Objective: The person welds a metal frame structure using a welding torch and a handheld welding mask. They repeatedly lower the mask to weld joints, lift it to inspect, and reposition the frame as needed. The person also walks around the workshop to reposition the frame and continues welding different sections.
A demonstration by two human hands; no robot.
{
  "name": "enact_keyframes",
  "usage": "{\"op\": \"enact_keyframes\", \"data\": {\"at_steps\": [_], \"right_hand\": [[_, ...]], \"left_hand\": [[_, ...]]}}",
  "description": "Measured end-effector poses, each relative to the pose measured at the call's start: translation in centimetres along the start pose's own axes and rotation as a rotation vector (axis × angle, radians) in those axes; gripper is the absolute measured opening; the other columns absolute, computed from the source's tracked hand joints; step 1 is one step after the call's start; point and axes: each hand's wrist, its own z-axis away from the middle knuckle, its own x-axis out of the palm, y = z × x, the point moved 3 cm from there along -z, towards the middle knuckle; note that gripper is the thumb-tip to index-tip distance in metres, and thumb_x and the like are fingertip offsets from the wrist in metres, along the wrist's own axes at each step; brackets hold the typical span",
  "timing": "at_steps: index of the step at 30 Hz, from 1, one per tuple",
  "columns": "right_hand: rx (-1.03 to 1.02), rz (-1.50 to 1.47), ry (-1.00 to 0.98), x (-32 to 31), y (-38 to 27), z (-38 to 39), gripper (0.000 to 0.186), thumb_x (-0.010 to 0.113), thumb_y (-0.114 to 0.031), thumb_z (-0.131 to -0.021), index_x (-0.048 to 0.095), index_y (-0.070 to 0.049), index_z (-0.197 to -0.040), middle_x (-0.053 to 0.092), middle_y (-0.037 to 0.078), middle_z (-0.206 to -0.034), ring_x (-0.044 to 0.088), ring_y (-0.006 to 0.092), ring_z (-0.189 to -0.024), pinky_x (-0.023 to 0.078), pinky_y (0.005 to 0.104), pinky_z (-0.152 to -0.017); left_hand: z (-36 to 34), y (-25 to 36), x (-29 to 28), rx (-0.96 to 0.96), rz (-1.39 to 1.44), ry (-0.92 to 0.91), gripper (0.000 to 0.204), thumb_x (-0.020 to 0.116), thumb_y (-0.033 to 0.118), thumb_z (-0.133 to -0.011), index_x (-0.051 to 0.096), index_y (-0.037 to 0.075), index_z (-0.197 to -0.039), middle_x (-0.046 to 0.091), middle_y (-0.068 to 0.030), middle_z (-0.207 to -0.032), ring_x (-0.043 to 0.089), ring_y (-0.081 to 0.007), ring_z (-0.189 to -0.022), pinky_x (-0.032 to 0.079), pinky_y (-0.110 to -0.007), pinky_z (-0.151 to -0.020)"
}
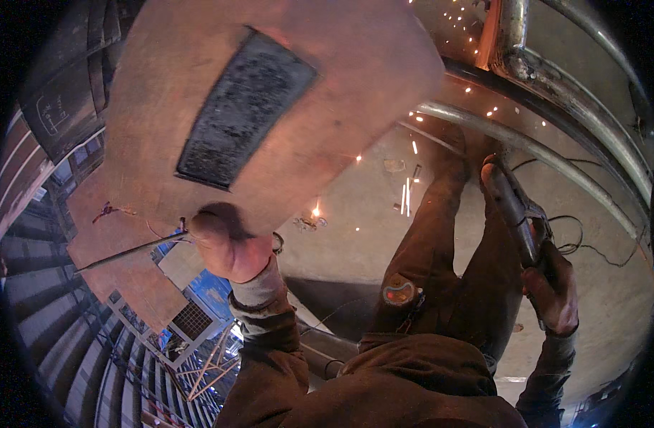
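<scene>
My left hand point(230, 246) is closed at the lower edge of a large reddish-brown hand-held welding shield point(369, 78), raised in front of me. A dark rectangular window point(248, 114) is set in it. A thin straight rod point(130, 250) sticks out to the left beside this fist; whether my fingers hold it too, I cannot tell. Over on the right, my right hand point(551, 292) is wrapped round a dark, tube-shaped tool point(512, 210) that looks like a welding electrode holder, pointing away from me. Its far tip is hard to make out.
Bent metal tubes point(541, 139) form a frame across the upper right. Sparks point(316, 212) fly over the concrete floor point(362, 250). A black cable point(573, 239) loops right of my right hand. Slatted dark metal point(48, 314), a rusty plate point(127, 264) and a blue machine point(211, 289) stand left.
</scene>
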Motion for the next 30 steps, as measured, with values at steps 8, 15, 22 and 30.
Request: {"op": "enact_keyframes", "data": {"at_steps": [8,15,22,30], "right_hand": [[0.027,-0.016,0.077,-0.1,2.2,-0.3,0.059,0.07,-0.017,-0.083,0.044,0.007,-0.13,0.056,0.018,-0.119,0.055,0.0228,-0.106,0.043,0.035,-0.094],[-0.042,-0.011,-0.003,0.7,0.6,-1.4,0.052,0.063,-0.015,-0.085,0.045,0.007,-0.129,0.057,0.018,-0.119,0.055,0.0247,-0.108,0.04,0.0357,-0.097],[-0.082,0.086,-0.075,0.6,-0.9,-2.5,0.051,0.064,-0.022,-0.083,0.049,0.007,-0.122,0.062,0.017,-0.108,0.057,0.0244,-0.1,0.043,0.0349,-0.09],[-0.016,0.006,0.013,0.5,-0.6,-2.3,0.033,0.062,-0.014,-0.087,0.054,0.001,-0.115,0.063,0.007,-0.093,0.058,0.0145,-0.081,0.047,0.0285,-0.072]], "left_hand": [[-0.6,1.1,1.2,0.019,0.052,-0.047,0.06,0.058,0.048,-0.087,0.048,0.011,-0.131,0.05,-0.0089,-0.133,0.046,-0.0299,-0.122,0.035,-0.05,-0.103],[-0.2,0.8,1.5,0.016,-0.007,-0.075,0.051,0.058,0.047,-0.087,0.054,0.009,-0.122,0.056,-0.0092,-0.122,0.051,-0.0289,-0.115,0.038,-0.049,-0.1],[1.9,-0.1,-0.5,-0.18,-0.087,-0.084,0.061,0.072,0.04,-0.079,0.052,0.002,-0.121,0.059,-0.0096,-0.113,0.058,-0.0245,-0.099,0.049,-0.04,-0.084],[3.7,-0.1,1.0,-0.267,-0.05,-0.252,0.06,0.082,0.03,-0.068,0.058,0.001,-0.115,0.064,-0.0116,-0.106,0.064,-0.0246,-0.09,0.054,-0.037,-0.075]]}}
